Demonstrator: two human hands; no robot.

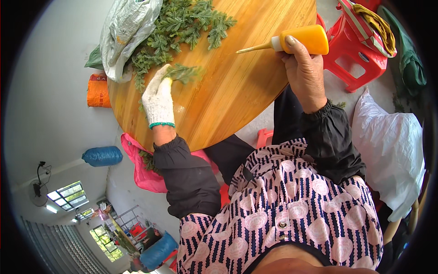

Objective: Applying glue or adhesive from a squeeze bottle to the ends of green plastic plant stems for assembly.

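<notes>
My left hand (159,98), in a white knitted glove with a green cuff, pinches a small green fir sprig (184,73) over the left part of the table. The sprig's tip is slightly blurred. In my bare right hand (305,73) is a yellow squeeze bottle (308,40), lying nearly level with its long thin nozzle (253,48) pointing left, toward the sprig but apart from it. Beyond my left hand lies a heap of similar green sprigs (175,27), partly spilling from a white woven sack (125,39).
The round wooden table (219,100) curves in front of me. A red plastic stool (360,64) with cloths on it stands to the right, above a full white sack (388,141). A pink bag (141,171) with greenery sits under the table's near left edge, and an orange bag (98,90) is farther left.
</notes>
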